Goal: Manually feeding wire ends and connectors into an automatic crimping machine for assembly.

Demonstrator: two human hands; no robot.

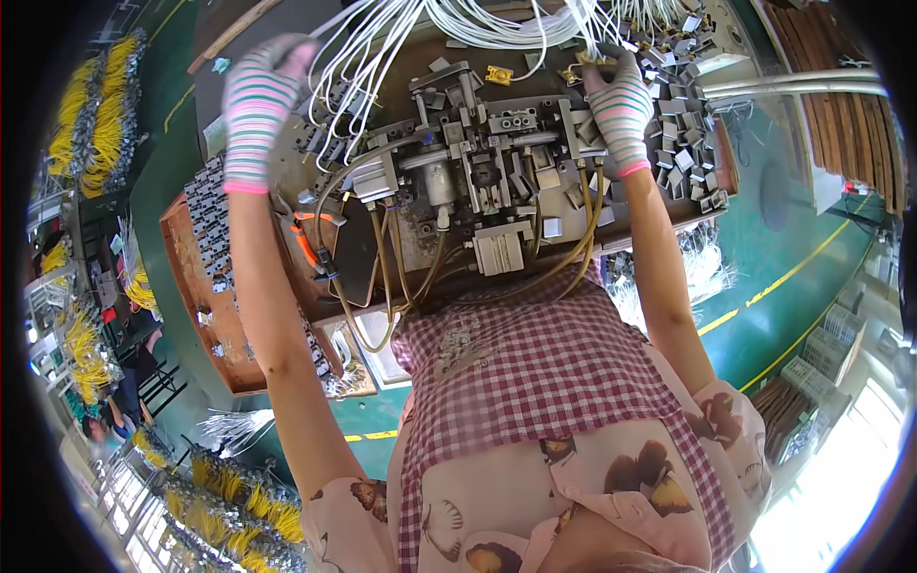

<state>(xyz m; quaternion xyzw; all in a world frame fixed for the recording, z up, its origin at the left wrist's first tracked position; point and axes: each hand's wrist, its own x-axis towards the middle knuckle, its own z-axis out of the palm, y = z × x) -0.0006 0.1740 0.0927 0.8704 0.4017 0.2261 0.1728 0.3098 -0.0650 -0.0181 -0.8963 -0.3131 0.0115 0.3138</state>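
Observation:
My left hand [263, 110], in a striped glove, is raised beside a bundle of white wires [420, 29] at the far left of the bench. Motion smears its fingers, so whether they hold anything is unclear. My right hand [621, 110], gloved alike, reaches to the far right of the metal fixture. Its fingers are bent together on a brass-coloured connector [571, 74] by the wire ends, partly hidden by the fingertips. Another brass connector [499, 74] lies left of it. Between my arms stands the metal clamping fixture [482, 172] with its cylinder and brownish air hoses [396, 258].
Many small metal blocks [683, 143] cover the right of the bench. Orange-handled pliers [308, 244] lie near my left forearm. More metal parts fill a reddish-brown tray [205, 286] at left. Yellow wire bundles [119, 76] hang beyond the green floor [764, 277].

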